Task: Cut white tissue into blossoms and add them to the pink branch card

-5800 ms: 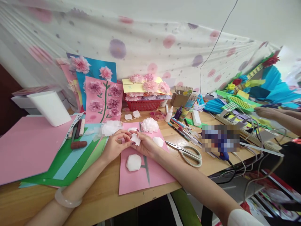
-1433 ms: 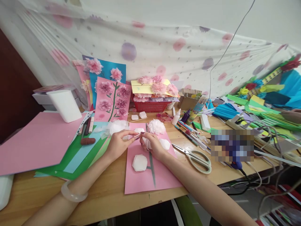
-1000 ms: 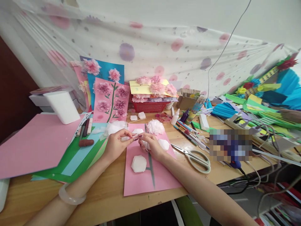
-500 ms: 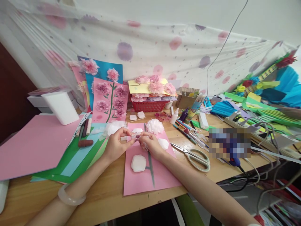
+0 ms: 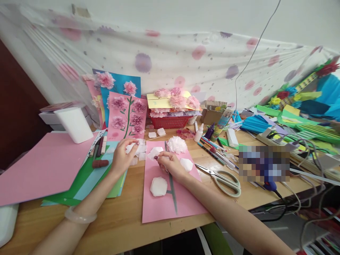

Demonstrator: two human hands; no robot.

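Observation:
My left hand (image 5: 123,158) is raised over the left side of the table, beside white tissue pieces (image 5: 140,150). Its thumb and fingers are apart, and I see nothing between them. My right hand (image 5: 171,165) is above the pink sheet (image 5: 154,209), fingers curled in and fingertips together; whatever they may hold is hidden. Near its fingertips lies a white tissue pad (image 5: 154,152) on the sheet. Another white pad (image 5: 158,186) lies lower left and one more pad (image 5: 186,164) lies right. A fluffy white tissue flower (image 5: 176,145) tops the painted green stem (image 5: 172,198).
Scissors (image 5: 221,180) with pale handles lie right of the sheet, near pens (image 5: 221,157) and a white glue bottle (image 5: 198,133). A red basket (image 5: 170,122) of paper flowers stands behind. Coloured sheets (image 5: 42,163) cover the left; cables (image 5: 313,156) tangle at right.
My hands were together above the pink sheet. The left has moved away leftward to the tissue pieces and its fingers have parted; the right stays over the sheet, slightly lower.

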